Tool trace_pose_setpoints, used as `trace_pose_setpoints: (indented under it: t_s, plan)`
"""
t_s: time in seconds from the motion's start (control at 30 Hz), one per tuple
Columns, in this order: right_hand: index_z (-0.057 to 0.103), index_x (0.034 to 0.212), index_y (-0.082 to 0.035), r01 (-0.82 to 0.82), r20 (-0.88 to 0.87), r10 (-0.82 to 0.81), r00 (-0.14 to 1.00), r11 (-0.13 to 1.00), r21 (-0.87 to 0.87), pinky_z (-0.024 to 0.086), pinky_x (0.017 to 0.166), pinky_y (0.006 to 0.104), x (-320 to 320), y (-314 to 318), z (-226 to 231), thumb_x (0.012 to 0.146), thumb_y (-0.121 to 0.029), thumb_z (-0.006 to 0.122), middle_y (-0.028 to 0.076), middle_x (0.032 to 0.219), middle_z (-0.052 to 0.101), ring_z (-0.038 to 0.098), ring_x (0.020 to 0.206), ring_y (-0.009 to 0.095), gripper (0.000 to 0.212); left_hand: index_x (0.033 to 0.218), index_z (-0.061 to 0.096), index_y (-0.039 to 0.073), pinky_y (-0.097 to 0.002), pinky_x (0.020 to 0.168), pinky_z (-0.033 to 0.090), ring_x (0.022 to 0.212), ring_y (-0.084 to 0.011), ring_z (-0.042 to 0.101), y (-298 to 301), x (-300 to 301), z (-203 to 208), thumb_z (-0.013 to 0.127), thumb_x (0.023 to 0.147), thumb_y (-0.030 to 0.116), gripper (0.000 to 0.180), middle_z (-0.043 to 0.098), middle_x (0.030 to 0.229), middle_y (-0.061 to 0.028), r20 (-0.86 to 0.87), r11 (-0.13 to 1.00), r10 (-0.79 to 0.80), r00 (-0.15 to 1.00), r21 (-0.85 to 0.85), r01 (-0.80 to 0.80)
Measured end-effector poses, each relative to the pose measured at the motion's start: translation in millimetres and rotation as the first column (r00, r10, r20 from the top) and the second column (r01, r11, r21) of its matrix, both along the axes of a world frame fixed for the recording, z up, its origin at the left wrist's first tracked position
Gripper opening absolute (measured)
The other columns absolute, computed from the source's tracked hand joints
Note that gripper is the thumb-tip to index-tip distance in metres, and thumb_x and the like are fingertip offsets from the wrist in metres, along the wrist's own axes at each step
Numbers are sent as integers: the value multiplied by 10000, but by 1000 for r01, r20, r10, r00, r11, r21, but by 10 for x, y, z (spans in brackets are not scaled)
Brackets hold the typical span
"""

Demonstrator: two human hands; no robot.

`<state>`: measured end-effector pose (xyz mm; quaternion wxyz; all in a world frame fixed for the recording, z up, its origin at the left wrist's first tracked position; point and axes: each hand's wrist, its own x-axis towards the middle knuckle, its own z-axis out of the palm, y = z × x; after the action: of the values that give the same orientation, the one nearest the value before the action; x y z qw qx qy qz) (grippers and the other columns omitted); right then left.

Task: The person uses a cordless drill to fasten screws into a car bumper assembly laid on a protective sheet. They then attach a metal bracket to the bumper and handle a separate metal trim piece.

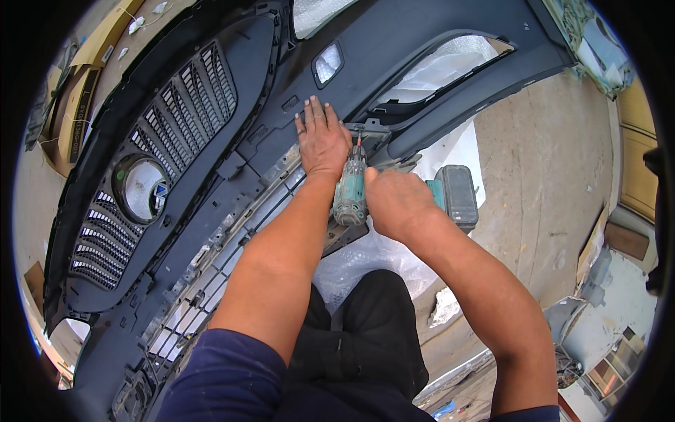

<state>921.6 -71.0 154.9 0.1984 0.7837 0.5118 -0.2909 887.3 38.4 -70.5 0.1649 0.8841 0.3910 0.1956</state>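
Note:
A large dark grey car bumper (295, 109) lies with its inner side up, stretching from the lower left to the upper right. My left hand (323, 141) presses flat on it, fingers extended, just left of the drill's tip. In my right hand (397, 200) is the handle of a teal cordless drill (351, 193), my fingers wrapped round it. Its bit points away from me at a bracket (369, 128) on the bumper; whether it touches a screw is too small to tell. The dark battery pack (460, 195) sticks out to the right of my hand.
A slatted black grille (186, 116) with a round opening sits in the bumper's left part. Bubble wrap (376, 264) lies beneath it, near my knees. Cardboard boxes (77, 116) stand at the far left, plastic-wrapped items (601, 53) at the upper right. Concrete floor (541, 183) stretches to the right.

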Motion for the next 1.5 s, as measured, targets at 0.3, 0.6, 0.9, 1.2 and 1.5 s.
trace_pose_setpoints:
  t_s: [0.3, 0.6, 0.9, 1.2, 1.5]
  plan:
    - [625, 1149, 25, 13, -2, -13, 1000, 1000, -5, 646, 843, 483, 19, -14, -17, 865, -47, 740, 235, 1015, 780, 797, 963, 401, 315, 1474, 635, -51, -620, 1321, 283, 1581, -428, 433, 8, 12, -3, 575, 1023, 255, 548, 484, 1666, -296, 1, 1000, 2, 1000, 9, -2]
    - [630, 1150, 21, 46, -22, -46, 999, 999, -10, 643, 861, 485, 30, -14, -11, 878, -59, 726, 235, 1027, 783, 795, 976, 406, 299, 1502, 619, -32, -615, 1329, 268, 1594, -420, 415, 21, 9, -27, 579, 1029, 273, 564, 468, 1683, -286, -32, 1000, -1, 999, 3, 1]
    - [631, 1132, 11, 49, -65, -53, 996, 997, -65, 628, 893, 517, 183, 41, 174, 856, -71, 731, 241, 1014, 788, 789, 982, 424, 305, 1486, 627, -47, -620, 1329, 267, 1592, -421, 421, -23, -16, 14, 575, 1030, 261, 553, 472, 1681, -288, -19, 1000, -1, 1000, 3, 1]
    - [719, 1162, 17, 84, -27, -88, 996, 989, -122, 616, 973, 463, 219, 273, 323, 841, -147, 780, 227, 1092, 810, 797, 1065, 377, 366, 1464, 657, -12, -640, 1292, 326, 1558, -419, 467, -3, 24, -95, 601, 1009, 276, 541, 499, 1659, -279, -9, 998, 20, 1000, 55, -20]
    - [738, 1134, 19, 121, -15, -122, 992, 989, -82, 623, 956, 458, 191, 206, 227, 808, -134, 787, 228, 1103, 812, 798, 1067, 378, 364, 1464, 651, -17, -646, 1289, 328, 1558, -421, 466, 13, 29, -122, 591, 1007, 261, 538, 493, 1662, -286, 5, 998, 20, 1000, 53, -20]
